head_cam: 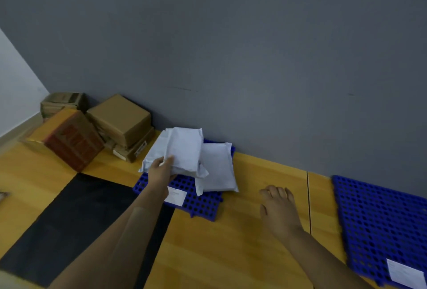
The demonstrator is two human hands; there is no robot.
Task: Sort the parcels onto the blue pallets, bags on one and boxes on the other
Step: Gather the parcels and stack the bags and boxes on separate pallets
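My left hand [161,170] grips the near edge of a white bag parcel [184,150] held over the left blue pallet [198,203]. Another white bag [218,170] lies on that pallet, partly under the held one. My right hand [278,207] rests flat on the wooden floor, fingers spread, holding nothing. The right blue pallet [379,224] carries only a white label [405,275]. Several cardboard boxes are stacked in the far left corner: a plain brown one [119,118], a red-printed one [74,143] and a flat one [135,148].
A grey wall [231,45] runs behind both pallets. A black mat [76,221] covers the floor at the near left. A white label [176,195] lies on the left pallet. More boxes [62,102] stand in the corner.
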